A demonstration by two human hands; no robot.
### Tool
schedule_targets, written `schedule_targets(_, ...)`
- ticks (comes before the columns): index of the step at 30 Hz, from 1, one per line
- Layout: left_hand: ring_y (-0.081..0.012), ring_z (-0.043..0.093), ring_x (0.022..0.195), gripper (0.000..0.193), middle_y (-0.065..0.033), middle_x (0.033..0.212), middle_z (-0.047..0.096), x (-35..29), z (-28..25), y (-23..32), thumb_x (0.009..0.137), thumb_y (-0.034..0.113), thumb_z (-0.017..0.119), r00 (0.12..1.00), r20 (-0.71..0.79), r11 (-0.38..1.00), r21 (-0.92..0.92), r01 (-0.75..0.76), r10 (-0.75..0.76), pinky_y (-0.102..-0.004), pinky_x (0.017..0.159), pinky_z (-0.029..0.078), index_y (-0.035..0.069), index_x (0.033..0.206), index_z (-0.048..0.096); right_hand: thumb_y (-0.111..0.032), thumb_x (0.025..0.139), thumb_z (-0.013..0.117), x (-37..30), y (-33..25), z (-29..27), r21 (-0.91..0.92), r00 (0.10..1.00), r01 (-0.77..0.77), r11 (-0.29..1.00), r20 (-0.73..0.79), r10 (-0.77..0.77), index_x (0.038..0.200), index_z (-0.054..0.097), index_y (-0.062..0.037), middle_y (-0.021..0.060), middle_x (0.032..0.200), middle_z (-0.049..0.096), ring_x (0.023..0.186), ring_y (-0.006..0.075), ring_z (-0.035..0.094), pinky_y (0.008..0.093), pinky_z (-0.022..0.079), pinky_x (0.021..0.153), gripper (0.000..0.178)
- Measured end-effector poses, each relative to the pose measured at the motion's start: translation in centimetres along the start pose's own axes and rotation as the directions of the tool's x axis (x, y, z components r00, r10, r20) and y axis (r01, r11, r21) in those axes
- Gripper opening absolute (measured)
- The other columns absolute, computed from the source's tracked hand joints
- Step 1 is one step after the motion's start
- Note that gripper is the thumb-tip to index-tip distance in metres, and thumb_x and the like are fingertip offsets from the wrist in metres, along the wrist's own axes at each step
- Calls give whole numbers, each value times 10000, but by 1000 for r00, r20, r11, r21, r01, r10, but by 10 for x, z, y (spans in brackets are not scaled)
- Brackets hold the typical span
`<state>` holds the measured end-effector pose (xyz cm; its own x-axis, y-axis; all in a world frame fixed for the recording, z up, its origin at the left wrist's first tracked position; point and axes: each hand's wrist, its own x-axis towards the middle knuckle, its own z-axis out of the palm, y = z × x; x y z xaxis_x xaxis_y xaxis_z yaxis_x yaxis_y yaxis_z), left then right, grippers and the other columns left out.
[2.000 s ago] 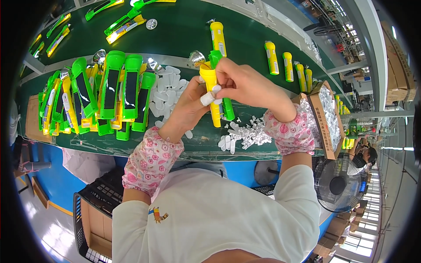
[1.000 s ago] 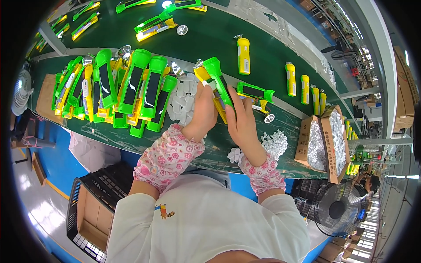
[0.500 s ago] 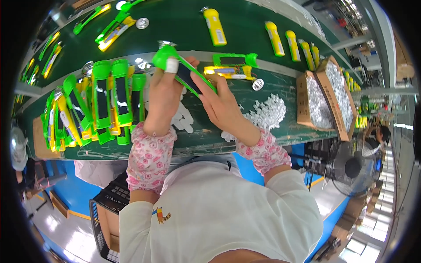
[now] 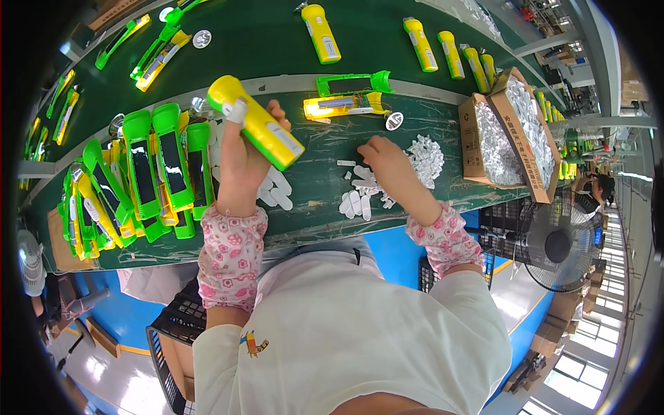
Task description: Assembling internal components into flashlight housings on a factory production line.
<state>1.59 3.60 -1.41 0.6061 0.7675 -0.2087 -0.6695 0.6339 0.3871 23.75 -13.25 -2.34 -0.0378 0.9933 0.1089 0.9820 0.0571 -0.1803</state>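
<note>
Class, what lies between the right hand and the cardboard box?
In the head view, a pile of small white pieces lies between the right hand and the cardboard box.

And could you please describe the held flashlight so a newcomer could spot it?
Find the stacked flashlights on the green workbench, at picture left. Just right of them, the left hand holds the flashlight, yellow side up. It alone is in a hand.

Bright light glares off the floor and windows, with edges curving into black corners.
</note>
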Motion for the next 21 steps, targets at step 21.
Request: schedule_targets(21, -159, 466, 1143, 469, -104, 1253, 440, -30, 18, -28, 986, 126, 444, 906, 403, 707, 604, -370, 130, -308, 977, 390, -5, 1386, 237, 79, 800, 672, 89, -61, -68, 837, 982, 156, 525, -186, 6, 927, 646, 12, 74, 916, 626, 820, 132, 617, 239, 529, 730, 146)
